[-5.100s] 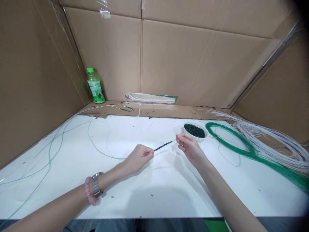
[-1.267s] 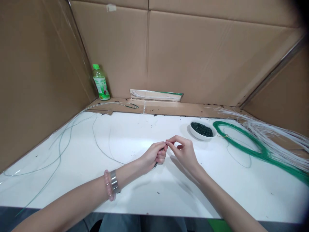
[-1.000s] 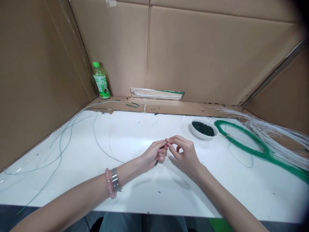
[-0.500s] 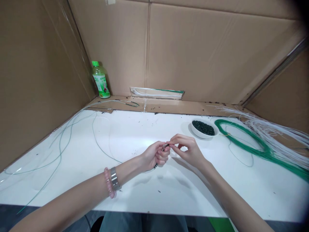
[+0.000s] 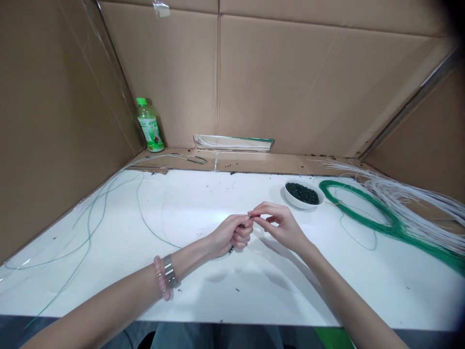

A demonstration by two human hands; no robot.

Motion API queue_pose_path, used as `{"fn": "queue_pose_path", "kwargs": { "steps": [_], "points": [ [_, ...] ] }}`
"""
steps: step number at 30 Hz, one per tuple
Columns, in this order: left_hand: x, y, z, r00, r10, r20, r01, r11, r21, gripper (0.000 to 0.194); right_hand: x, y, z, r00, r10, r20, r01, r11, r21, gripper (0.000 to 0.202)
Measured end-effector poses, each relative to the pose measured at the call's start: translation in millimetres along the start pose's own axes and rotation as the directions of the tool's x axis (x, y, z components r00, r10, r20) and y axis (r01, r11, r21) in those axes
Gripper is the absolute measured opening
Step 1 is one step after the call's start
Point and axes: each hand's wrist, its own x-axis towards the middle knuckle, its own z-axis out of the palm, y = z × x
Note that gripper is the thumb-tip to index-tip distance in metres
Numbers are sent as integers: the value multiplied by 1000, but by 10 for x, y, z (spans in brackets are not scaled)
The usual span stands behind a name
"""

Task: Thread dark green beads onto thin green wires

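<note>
Beaded strand | mostly hidden inside clenched left hand | right hand pinches upper end, details indistinct

On the flat white worktop, the round white bowl sat behind the bare right hand, with tiny dark beads in it. Right of the bowl lay the round green wire coil, then the long white wires. The green-capped plastic bottle stood back on the left.

Held bead strand: dark, glossy-looking. Tabletop: smooth, glossy. Wall: matt cardboard. Bottle: shiny plastic. Bowl: smooth. Cuff: polished, metallic.
</note>
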Motion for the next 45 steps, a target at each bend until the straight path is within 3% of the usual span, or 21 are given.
{"fn": "queue_pose_path", "kwargs": {
  "steps": [6,22,28,30,33,35,37,41,45],
  "points": [
    [0,29,-24,1000,-6,25,5,1000,20,25,14,-1,33,984,176,-1,-174,975,137,21],
    [-8,-24,-37,1000,-2,-2,2,997,81,28,39,-5,74,999,28,-40,-24,995,102,13],
    [16,-36,-84,998,-41,40,37,996,81,24,37,42,102,997,73,-41,-65,985,158,16],
    [22,-26,-122,997,-50,55,45,995,92,34,42,77,94,993,111,-45,-99,973,207,19],
    [10,21,-211,990,-128,53,119,981,157,65,56,145,52,983,177,-47,-156,944,290,24],
    [-18,72,-280,977,-211,18,196,934,300,81,66,186,12,975,219,-49,-189,920,343,27],
    [-68,139,-337,968,-248,-32,233,849,474,85,72,220,-27,965,256,-60,-214,896,389,29],
    [-235,300,-348,979,-186,-84,192,707,681,51,76,278,-68,943,318,-95,-243,855,458,29],
    [-419,434,-232,992,-64,-113,129,577,807,26,78,308,-47,932,346,-109,-248,826,506,29]
  ]
}}
